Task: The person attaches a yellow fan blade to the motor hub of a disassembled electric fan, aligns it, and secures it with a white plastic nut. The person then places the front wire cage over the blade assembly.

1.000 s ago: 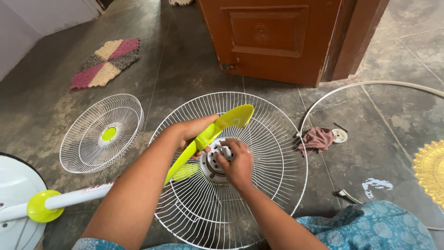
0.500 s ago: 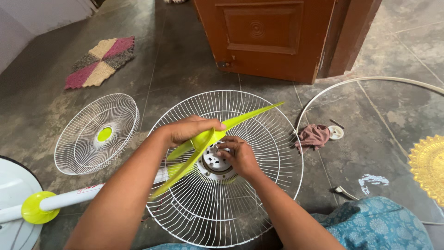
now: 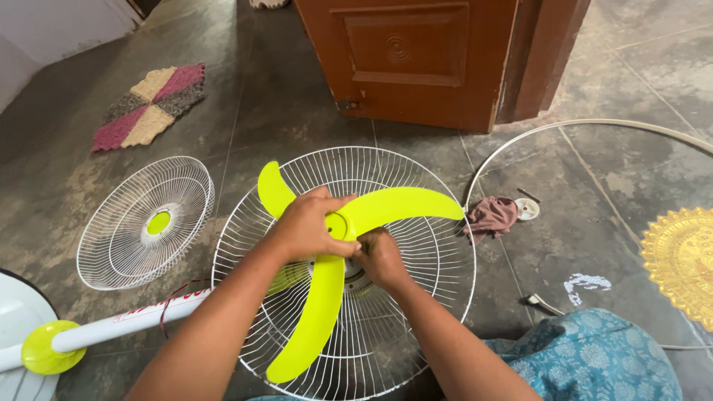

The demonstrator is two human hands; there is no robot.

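Left hand (image 3: 308, 226) has its grip closed over the hub of the green blade (image 3: 327, 286), flat above the grille (image 3: 438, 252). Right hand (image 3: 379, 260) sits beneath it; its grip is hidden.

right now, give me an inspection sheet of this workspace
surface: dark stone floor, stained.
job's things: lime fan blade lies flat over the white rear guard; white pole runs off to the left.
clutter: front grille, pink rag, small white cap, gold plate.
hands: left hand on the blade hub; right hand under the hub.
cables: white cord arcs across the floor.
surroundings: brown door, patchwork mat.
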